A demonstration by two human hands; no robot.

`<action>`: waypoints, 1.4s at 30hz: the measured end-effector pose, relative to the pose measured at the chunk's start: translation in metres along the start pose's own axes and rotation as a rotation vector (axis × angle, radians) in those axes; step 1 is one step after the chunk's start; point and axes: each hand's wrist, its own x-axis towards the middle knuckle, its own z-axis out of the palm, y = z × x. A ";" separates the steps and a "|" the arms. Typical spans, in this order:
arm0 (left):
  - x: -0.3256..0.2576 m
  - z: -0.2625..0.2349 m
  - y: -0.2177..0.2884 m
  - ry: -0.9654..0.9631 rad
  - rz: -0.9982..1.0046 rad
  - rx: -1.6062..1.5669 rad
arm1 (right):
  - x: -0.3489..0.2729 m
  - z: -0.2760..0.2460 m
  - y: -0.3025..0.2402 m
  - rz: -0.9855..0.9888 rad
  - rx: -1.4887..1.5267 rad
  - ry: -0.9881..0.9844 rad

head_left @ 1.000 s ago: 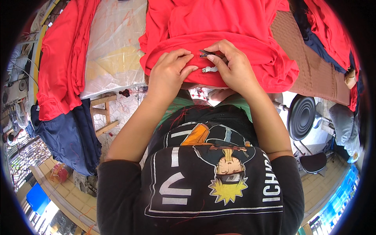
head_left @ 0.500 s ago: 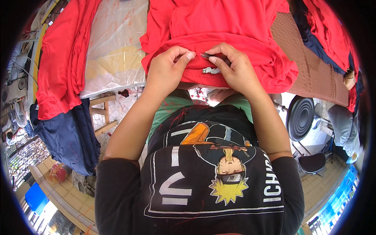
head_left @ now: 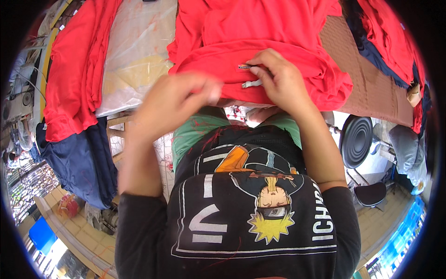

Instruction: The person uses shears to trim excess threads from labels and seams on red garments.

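Observation:
A red garment [head_left: 260,28] lies spread before me, its folded band along the near edge. My right hand [head_left: 278,74] rests on that band, thumb and forefinger pinched on a small dark metal piece [head_left: 244,67] whose tip sticks out leftward. Just below it, a short white strip [head_left: 251,84] lies on the red cloth and runs under the thumb. My left hand [head_left: 181,100], smeared by motion, is off to the left over the garment's near edge, apart from the metal piece. Whether its fingers hold anything cannot be made out.
Red clothes [head_left: 76,69] and dark blue cloth [head_left: 81,162] hang at the left beside a plastic-covered board [head_left: 137,60]. Brown cardboard [head_left: 371,88] lies at the right, with more red cloth [head_left: 388,32] beyond. A round black disc [head_left: 356,141] stands below it.
My left hand has left the band, where its fingertips were pinched near the metal piece, and swung left and toward me. My right hand stays nearly in place.

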 end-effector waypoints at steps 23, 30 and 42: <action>-0.002 0.074 -0.035 0.535 0.011 0.339 | -0.025 -0.062 -0.019 0.104 0.012 0.299; -0.068 0.011 -0.007 -0.230 -0.257 0.617 | -0.024 -0.060 -0.018 0.111 0.103 0.348; -0.005 0.104 -0.057 -0.194 -0.439 -0.822 | -0.028 -0.064 -0.020 0.110 0.072 0.340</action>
